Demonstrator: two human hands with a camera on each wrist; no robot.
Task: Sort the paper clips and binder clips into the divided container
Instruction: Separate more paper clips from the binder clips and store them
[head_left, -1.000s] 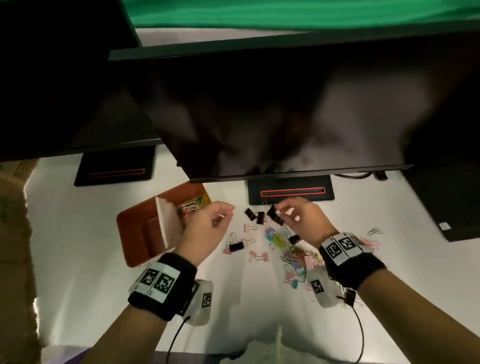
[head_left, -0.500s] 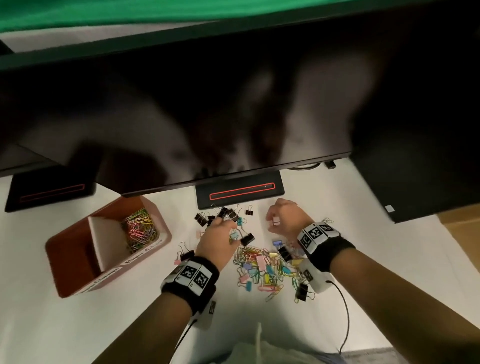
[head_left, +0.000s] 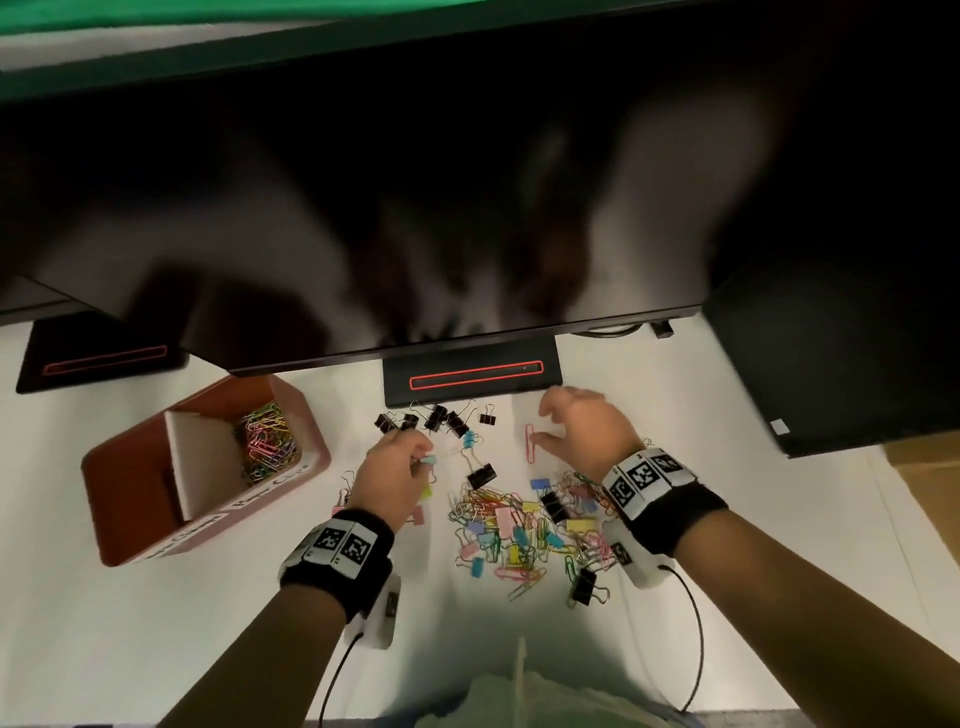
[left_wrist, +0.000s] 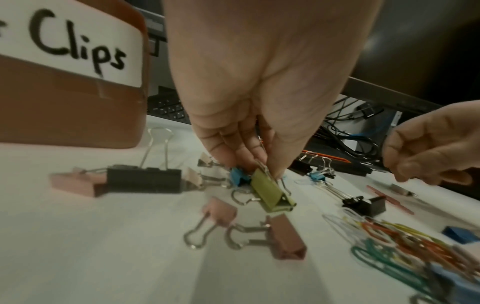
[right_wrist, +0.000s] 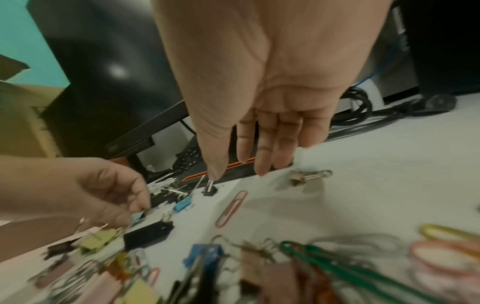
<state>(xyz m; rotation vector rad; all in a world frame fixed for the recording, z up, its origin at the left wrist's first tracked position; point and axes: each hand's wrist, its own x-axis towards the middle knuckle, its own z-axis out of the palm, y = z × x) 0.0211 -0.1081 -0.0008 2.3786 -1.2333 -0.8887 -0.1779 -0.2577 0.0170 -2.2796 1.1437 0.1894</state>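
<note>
The red-brown divided container (head_left: 130, 499) stands at the left, with coloured paper clips (head_left: 266, 441) in its far compartment. My left hand (head_left: 400, 467) is down among the loose clips, its thumb and fingers pinched on a small binder clip. A light blue binder clip (head_left: 429, 460) sits at the fingertips. A yellow-green binder clip (left_wrist: 272, 195) tilts under the thumb with its wire handle running up between the digits. I cannot tell which of the two is held. My right hand (head_left: 582, 431) hangs open with straight fingers, just above a large pink paper clip (right_wrist: 231, 207).
A mixed pile of coloured clips (head_left: 519, 525) lies between my wrists. Several black binder clips (head_left: 439, 418) lie by the monitor base (head_left: 467, 382). The monitor screen overhangs the far side of the white table (head_left: 156, 623). A dark box (head_left: 831, 374) stands at the right.
My left hand has come from beside the container down to the loose binder clips. My right hand has uncurled and now hangs open over the pink paper clip.
</note>
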